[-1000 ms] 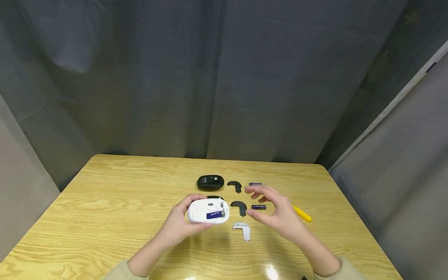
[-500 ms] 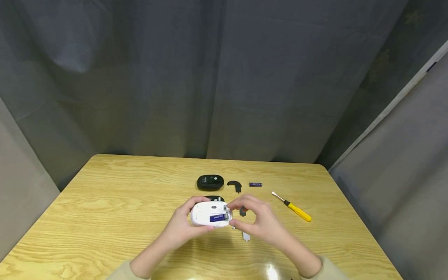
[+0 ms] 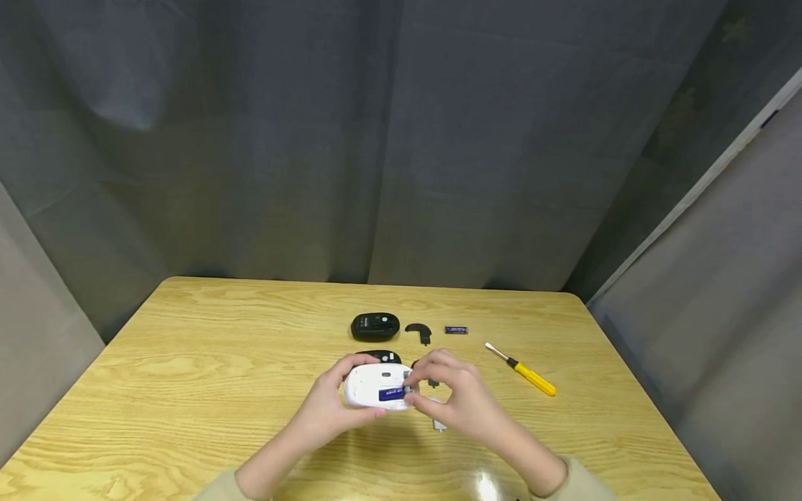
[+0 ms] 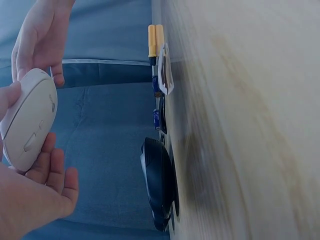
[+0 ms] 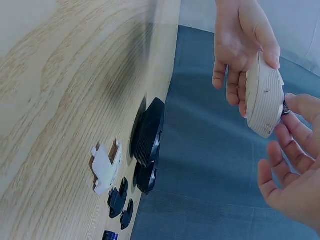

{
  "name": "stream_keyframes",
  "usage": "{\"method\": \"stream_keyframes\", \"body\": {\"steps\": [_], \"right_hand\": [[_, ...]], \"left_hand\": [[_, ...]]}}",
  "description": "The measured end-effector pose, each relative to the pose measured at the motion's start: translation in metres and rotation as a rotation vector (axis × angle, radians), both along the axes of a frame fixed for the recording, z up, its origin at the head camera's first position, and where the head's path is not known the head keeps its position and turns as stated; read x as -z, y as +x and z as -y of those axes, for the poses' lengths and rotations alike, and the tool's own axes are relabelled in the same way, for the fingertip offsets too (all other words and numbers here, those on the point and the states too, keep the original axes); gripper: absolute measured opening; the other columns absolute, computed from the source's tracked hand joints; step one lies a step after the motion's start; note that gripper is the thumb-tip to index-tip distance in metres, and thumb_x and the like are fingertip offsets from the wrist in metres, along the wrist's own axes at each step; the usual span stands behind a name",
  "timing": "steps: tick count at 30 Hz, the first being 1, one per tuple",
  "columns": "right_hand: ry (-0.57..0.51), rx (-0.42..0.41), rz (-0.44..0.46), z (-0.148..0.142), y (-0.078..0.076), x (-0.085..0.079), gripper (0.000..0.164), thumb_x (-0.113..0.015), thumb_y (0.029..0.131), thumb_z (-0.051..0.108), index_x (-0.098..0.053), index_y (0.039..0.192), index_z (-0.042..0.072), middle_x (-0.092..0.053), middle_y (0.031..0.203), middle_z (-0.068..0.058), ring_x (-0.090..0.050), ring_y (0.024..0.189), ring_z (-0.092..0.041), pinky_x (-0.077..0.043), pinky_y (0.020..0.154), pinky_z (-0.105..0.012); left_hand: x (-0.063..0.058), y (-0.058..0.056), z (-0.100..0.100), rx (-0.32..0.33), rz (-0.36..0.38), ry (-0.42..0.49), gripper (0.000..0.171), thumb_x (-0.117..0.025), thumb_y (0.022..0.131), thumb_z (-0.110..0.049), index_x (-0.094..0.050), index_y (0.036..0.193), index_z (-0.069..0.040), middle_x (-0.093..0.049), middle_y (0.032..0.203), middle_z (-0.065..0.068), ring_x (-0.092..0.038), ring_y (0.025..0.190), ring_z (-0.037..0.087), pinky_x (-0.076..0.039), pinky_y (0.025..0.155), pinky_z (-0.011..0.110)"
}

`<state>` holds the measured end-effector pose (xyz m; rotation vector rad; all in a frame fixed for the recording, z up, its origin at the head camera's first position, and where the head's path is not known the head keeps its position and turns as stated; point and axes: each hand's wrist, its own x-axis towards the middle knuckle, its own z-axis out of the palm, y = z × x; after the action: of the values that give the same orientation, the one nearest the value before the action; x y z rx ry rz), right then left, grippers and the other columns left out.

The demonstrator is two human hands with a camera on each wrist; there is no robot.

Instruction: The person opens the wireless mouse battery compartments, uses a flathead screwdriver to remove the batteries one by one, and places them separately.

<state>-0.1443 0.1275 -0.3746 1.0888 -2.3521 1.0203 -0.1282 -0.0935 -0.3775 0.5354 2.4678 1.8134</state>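
A white computer mouse (image 3: 365, 387) is held up above the table, underside facing the head camera. My left hand (image 3: 326, 405) grips it from the left, thumb along the near edge and fingers at the far edge. In its open compartment lies a purple-blue battery (image 3: 391, 394). At the mouse's right end, my right hand (image 3: 462, 400) pinches the battery's end between thumb and forefinger; the fingertips partly cover this spot. The right wrist view shows the mouse (image 5: 265, 97) edge-on, with a small dark, shiny end between thumb and fingers. Below lies a white battery cover (image 5: 105, 167).
Two black mice, one farther back (image 3: 374, 326) and one partly hidden (image 3: 390, 357), lie upside down on the wooden table (image 3: 219, 362). Nearby are a black cover (image 3: 422, 332), another black cover (image 5: 117, 200), a loose battery (image 3: 456, 330) and a yellow-handled screwdriver (image 3: 531, 376).
My right hand has moved left from above the loose parts to the mouse and closed its fingertips at the battery's end. The mouse has shifted slightly right and nearer in my left hand.
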Motion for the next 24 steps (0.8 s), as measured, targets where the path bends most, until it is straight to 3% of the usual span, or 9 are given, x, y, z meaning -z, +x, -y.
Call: {"method": "stream_keyframes", "body": {"steps": [9,16,19,24], "right_hand": [[-0.01,0.003,0.007,-0.004,-0.001,-0.006,0.015,-0.072,0.074,0.021,-0.066,0.087,0.02,-0.061,0.092,0.008,-0.055,0.088,-0.008,-0.048,0.075,-0.025],[-0.082,-0.007,-0.096,-0.007,0.006,-0.028,0.019,-0.075,0.066,0.003,-0.066,0.082,0.009,-0.062,0.085,-0.003,-0.057,0.082,-0.017,-0.048,0.073,-0.02],[-0.106,0.02,-0.094,-0.012,0.01,-0.037,0.02,-0.075,0.064,0.0,-0.066,0.08,0.008,-0.062,0.084,-0.004,-0.057,0.08,-0.017,-0.047,0.072,-0.016],[-0.077,0.091,-0.055,-0.026,0.01,-0.036,0.02,-0.075,0.065,0.001,-0.066,0.081,0.007,-0.063,0.085,-0.004,-0.058,0.081,-0.016,-0.047,0.073,-0.015]], "left_hand": [[-0.001,-0.002,0.0,-0.002,-0.005,0.011,0.066,-0.082,0.058,-0.013,-0.052,0.116,-0.017,-0.057,0.11,-0.004,-0.051,0.101,0.017,-0.036,0.091,0.04],[-0.002,-0.003,0.003,-0.027,0.002,-0.004,0.066,-0.083,0.056,-0.018,-0.052,0.114,-0.022,-0.056,0.109,-0.005,-0.051,0.099,0.014,-0.036,0.09,0.038],[0.008,-0.008,0.004,-0.05,-0.003,-0.024,0.068,-0.084,0.054,-0.019,-0.051,0.113,-0.024,-0.056,0.108,-0.006,-0.051,0.098,0.014,-0.036,0.091,0.038],[0.029,-0.019,0.009,-0.067,-0.008,-0.058,0.069,-0.085,0.05,-0.027,-0.051,0.11,-0.031,-0.055,0.106,-0.008,-0.051,0.096,0.013,-0.036,0.09,0.037]]}}
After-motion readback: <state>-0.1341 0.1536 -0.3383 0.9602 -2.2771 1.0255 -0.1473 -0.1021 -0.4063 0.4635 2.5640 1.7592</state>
